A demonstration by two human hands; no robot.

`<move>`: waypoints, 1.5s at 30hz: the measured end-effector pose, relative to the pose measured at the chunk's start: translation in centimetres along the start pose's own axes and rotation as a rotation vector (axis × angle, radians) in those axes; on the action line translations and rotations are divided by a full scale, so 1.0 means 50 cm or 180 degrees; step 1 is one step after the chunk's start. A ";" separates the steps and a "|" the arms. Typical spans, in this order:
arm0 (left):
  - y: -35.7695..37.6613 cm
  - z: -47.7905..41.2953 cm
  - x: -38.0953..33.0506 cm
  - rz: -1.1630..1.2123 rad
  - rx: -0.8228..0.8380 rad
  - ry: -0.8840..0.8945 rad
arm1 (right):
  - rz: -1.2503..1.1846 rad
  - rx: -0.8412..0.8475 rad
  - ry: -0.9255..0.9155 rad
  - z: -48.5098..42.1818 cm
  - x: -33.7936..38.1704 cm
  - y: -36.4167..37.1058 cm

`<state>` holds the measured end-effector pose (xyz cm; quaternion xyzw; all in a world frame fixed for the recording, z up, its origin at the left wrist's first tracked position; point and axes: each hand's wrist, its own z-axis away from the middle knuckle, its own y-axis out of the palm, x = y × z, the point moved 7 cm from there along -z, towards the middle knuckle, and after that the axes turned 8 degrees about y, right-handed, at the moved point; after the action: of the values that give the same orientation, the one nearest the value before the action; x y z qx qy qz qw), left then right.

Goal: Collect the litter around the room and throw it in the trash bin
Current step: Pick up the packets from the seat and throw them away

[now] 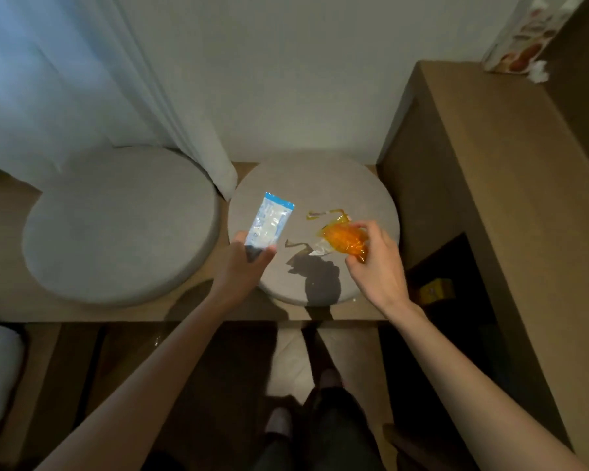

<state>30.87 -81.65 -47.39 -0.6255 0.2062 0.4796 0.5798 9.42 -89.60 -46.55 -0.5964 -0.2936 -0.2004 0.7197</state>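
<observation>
My left hand (244,263) pinches the lower end of a clear wrapper with a blue top strip (269,222), holding it upright above the left edge of a round grey cushion (364,195). My right hand (376,261) grips a crumpled orange plastic wrapper (346,241) over the right half of the same cushion. A thin yellowish strip of wrapper (323,213) lies on the cushion just beyond the orange one. No trash bin is in view.
A second round grey cushion (116,226) lies to the left on the wooden bench (11,277). A white curtain (92,79) hangs behind it. A wooden cabinet (490,185) on the right carries a printed box (524,35); a yellow object (436,290) sits in its dark niche.
</observation>
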 end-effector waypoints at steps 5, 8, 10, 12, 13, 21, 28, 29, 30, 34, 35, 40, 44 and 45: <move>0.068 0.153 -0.005 0.0080 0.0203 -0.0135 | 0.0066 -0.0104 0.0205 0.186 -0.056 -0.052; 0.116 0.251 -0.024 -0.0026 0.0345 0.0063 | 0.0159 -0.0198 0.0270 0.293 -0.107 -0.078; 0.145 0.320 -0.030 0.0035 0.0358 0.0080 | 0.0184 -0.0216 0.0358 0.363 -0.149 -0.090; 0.172 0.388 -0.032 0.0083 0.0358 0.0073 | 0.0153 -0.0207 0.0438 0.429 -0.191 -0.100; 0.186 0.424 -0.034 0.0057 0.0358 0.0092 | 0.0121 -0.0195 0.0456 0.465 -0.210 -0.108; 0.267 0.720 -0.034 -0.0080 0.0523 0.0117 | 0.0003 -0.0092 0.0755 0.757 -0.337 -0.150; 0.324 0.874 -0.011 -0.0141 0.0997 0.0152 | -0.0211 -0.0236 0.1220 0.948 -0.424 -0.137; 0.334 0.888 -0.007 -0.0146 0.1079 0.0171 | -0.0201 -0.0291 0.1295 0.970 -0.438 -0.131; 0.345 0.899 -0.002 -0.0156 0.1157 0.0198 | -0.0183 -0.0363 0.1369 0.990 -0.452 -0.124; 0.395 0.940 0.034 -0.0207 0.1412 0.0273 | -0.0244 -0.0565 0.1682 1.061 -0.517 -0.083; 0.410 0.950 0.045 -0.0203 0.1486 0.0262 | -0.0262 -0.0604 0.1772 1.075 -0.535 -0.073; 0.496 0.995 0.096 -0.0059 0.1739 -0.0003 | -0.0265 -0.0765 0.2171 1.132 -0.641 -0.029; 0.591 1.011 0.149 -0.0016 0.1907 -0.0167 | -0.0363 -0.0893 0.2503 1.165 -0.738 0.008; 0.619 1.014 0.168 0.0012 0.1926 -0.0212 | -0.0411 -0.0937 0.2595 1.171 -0.764 0.019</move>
<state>-8.84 -39.85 -64.05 -0.4080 0.3217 0.4177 0.7454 -29.25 -34.58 -65.73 -0.5452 0.0095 -0.5037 0.6700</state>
